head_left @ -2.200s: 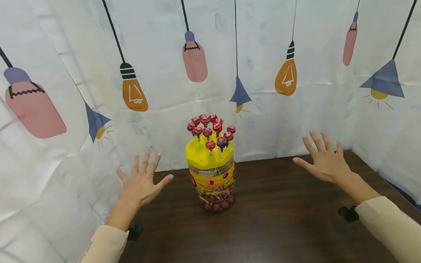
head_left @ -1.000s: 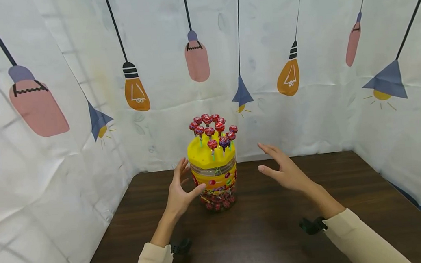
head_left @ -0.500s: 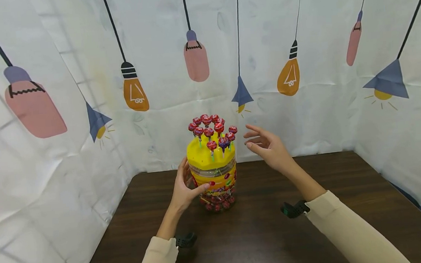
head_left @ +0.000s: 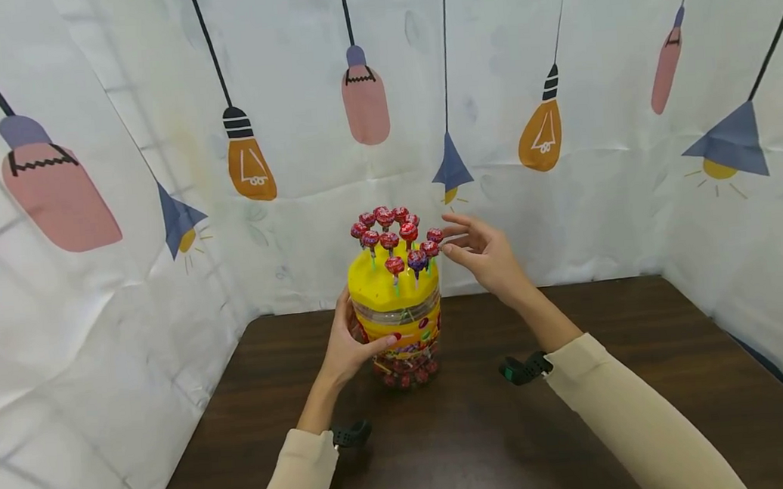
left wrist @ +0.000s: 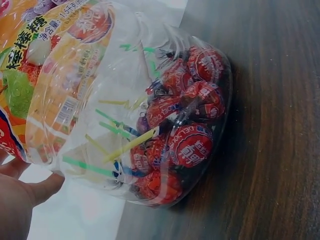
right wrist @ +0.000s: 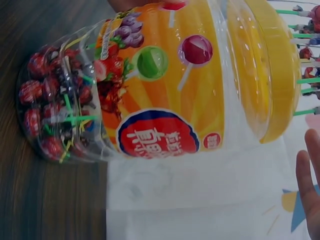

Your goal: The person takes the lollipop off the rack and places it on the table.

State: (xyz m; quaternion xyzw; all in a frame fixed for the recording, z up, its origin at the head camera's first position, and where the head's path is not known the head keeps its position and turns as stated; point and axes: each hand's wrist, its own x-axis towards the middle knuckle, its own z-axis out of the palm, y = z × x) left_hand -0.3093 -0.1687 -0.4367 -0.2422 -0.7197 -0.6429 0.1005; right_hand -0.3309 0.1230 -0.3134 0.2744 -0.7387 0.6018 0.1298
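Note:
A clear plastic lollipop jar [head_left: 404, 323] with an orange fruit-printed label stands upright on the table, wrapped lollipops [left wrist: 192, 145] heaped in its bottom. Several red-wrapped lollipops [head_left: 394, 265] and one purple lollipop [head_left: 417, 260] stick up from its yellow lid [head_left: 370, 280]. My left hand [head_left: 344, 350] grips the jar's left side, thumb across the front and the other fingertips hidden behind it. My right hand [head_left: 491, 260] is raised at the lid's right, thumb and forefinger apart, fingertips right by the outermost lollipop [head_left: 435, 235]. In the right wrist view its fingers [right wrist: 306, 177] hold nothing.
The dark wooden table [head_left: 447, 453] reaches back to a white cloth backdrop [head_left: 485, 26] printed with lamps and bulbs, which also hangs at both sides. A black strap device sits on the left wrist [head_left: 352, 434] and another on the right wrist [head_left: 526, 369].
Both hands were spread wide apart at first. The left has come in and taken hold of the jar; the right has moved left and up to the lollipops. The jar stays in place.

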